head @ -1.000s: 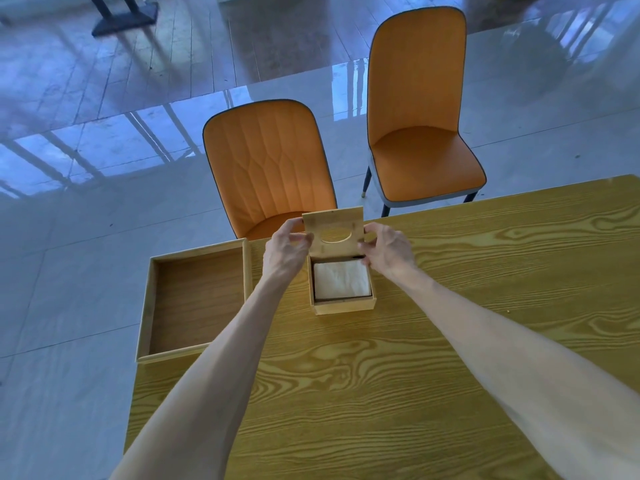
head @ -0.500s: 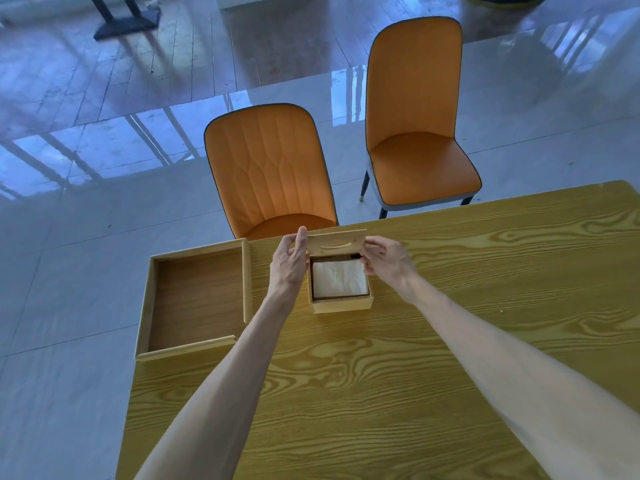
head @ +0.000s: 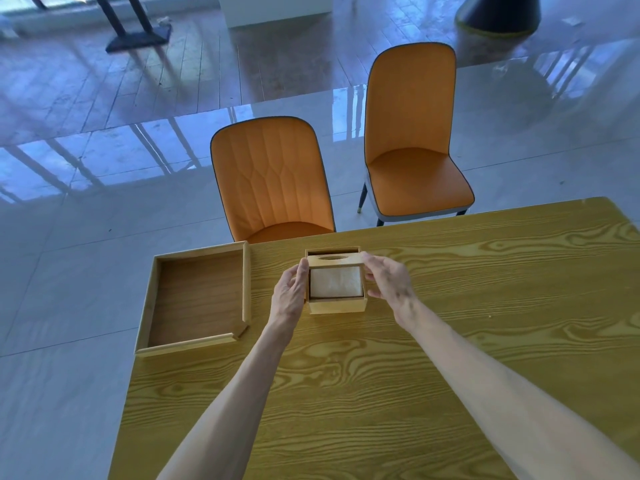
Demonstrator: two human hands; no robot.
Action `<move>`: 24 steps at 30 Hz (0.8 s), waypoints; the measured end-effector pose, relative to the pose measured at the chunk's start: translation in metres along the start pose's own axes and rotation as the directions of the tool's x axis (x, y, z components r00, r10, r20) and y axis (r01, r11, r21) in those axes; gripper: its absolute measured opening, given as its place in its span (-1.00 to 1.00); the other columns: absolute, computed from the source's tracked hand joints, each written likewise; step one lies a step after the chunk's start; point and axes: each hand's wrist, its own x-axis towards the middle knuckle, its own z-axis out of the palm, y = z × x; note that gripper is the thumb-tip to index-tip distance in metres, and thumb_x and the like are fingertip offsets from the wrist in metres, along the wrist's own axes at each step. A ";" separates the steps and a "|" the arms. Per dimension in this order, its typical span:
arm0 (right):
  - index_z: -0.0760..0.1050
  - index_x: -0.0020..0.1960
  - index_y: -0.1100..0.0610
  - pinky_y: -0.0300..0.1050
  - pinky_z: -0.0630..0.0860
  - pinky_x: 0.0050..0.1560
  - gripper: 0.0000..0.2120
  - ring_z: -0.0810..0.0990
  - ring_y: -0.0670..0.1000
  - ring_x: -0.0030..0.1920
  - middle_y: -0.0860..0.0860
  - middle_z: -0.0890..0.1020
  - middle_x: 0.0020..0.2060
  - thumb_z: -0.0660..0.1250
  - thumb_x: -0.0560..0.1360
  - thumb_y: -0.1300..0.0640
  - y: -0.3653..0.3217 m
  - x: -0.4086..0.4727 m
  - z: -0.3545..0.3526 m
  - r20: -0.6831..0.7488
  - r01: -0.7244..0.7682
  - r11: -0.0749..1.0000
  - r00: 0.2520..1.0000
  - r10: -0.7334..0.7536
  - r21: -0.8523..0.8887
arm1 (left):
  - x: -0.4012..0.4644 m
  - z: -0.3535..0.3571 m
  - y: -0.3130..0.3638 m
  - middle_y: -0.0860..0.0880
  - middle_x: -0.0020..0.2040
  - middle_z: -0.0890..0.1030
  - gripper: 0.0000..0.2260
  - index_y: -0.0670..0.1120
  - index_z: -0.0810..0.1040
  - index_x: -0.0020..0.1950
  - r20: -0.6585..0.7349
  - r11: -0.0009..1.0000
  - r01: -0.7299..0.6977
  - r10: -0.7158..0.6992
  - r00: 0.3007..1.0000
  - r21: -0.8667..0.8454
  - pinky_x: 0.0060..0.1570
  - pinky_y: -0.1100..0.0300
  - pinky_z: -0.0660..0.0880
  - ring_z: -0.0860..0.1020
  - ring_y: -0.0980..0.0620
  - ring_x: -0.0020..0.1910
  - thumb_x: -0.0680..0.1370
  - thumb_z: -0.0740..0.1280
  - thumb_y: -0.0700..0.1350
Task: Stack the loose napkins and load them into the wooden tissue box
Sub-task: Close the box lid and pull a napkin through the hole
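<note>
A small wooden tissue box (head: pixel 336 303) stands on the yellow wooden table (head: pixel 381 393), near its far edge. A stack of white napkins (head: pixel 335 282) lies inside it. The box's wooden lid (head: pixel 334 263), with an oval slot, lies nearly flat over the box's far part, leaving the napkins uncovered in front. My left hand (head: pixel 290 295) grips the lid's left end and my right hand (head: pixel 388 280) grips its right end, both pressed against the box's sides.
An empty shallow wooden tray (head: pixel 197 299) sits at the table's far left corner, partly over the edge. Two orange chairs (head: pixel 273 178) (head: pixel 412 133) stand beyond the table on a glossy tiled floor.
The lid was held upright above the box's back. Both hands have tipped it down and lowered it onto the box, and it now lies almost flat.
</note>
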 end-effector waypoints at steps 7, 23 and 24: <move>0.59 0.13 0.09 -0.11 0.64 -0.07 -0.73 0.62 -0.06 0.04 -0.02 0.66 0.05 0.42 0.49 -0.01 0.011 -0.008 -0.004 0.004 0.024 0.999 1.000 -0.024 -0.032 | -0.008 -0.005 -0.020 -0.07 0.29 0.57 -0.49 0.01 0.46 0.41 -0.002 1.000 -0.004 0.004 1.000 0.011 0.30 -0.06 0.50 0.55 -0.02 0.23 0.54 0.29 0.24; 0.60 0.09 0.12 0.05 0.68 -0.06 -0.81 0.68 -0.02 -0.05 -0.01 0.70 -0.04 0.45 0.50 0.12 0.040 -0.001 -0.003 -0.047 0.084 0.971 0.994 -0.097 -0.223 | -0.006 -0.003 -0.040 0.02 0.15 0.64 -0.58 -0.03 0.52 0.35 -0.053 0.986 -0.032 0.042 0.998 0.165 0.22 -0.10 0.55 0.61 0.01 0.13 0.53 0.41 0.06; 0.60 0.08 0.12 0.07 0.68 -0.04 -0.82 0.68 -0.01 -0.05 -0.01 0.70 -0.04 0.46 0.50 0.13 0.041 0.000 -0.003 -0.047 0.085 0.968 0.994 -0.099 -0.235 | -0.006 -0.004 -0.040 0.03 0.14 0.63 -0.58 -0.02 0.52 0.35 -0.050 0.984 -0.033 0.043 0.998 0.173 0.21 -0.09 0.56 0.61 0.01 0.12 0.53 0.42 0.05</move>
